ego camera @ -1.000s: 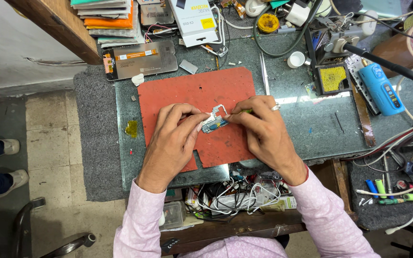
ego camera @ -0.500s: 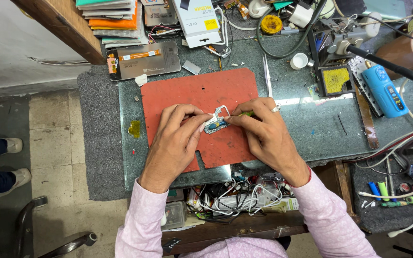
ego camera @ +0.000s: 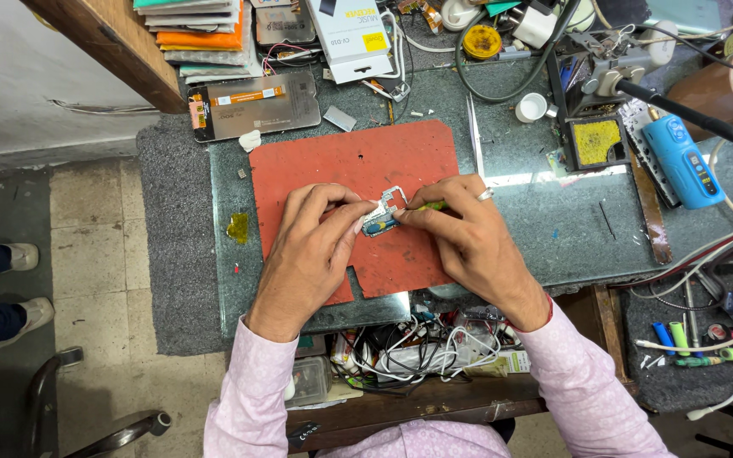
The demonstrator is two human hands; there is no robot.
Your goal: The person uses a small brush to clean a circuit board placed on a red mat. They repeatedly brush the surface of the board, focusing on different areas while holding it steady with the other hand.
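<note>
as if pinched, small circuit board [ego camera: 381, 222] between left hand [ego camera: 311, 246] and right hand [ego camera: 468, 242]

Work mat [ego camera: 332, 161] lies on glass-topped bench [ego camera: 545, 229], centre. Small circuit board [ego camera: 383, 216] sits on mat, between left hand [ego camera: 311, 250] and right hand [ego camera: 468, 242], both touching it. Phone screen panel [ego camera: 252, 106] behind-left of mat. Solder sponge tray [ego camera: 595, 140] right of mat; handheld tool [ego camera: 680, 161] further right. Tangled cables [ego camera: 417, 343] on shelf below bench, near edge.
</note>
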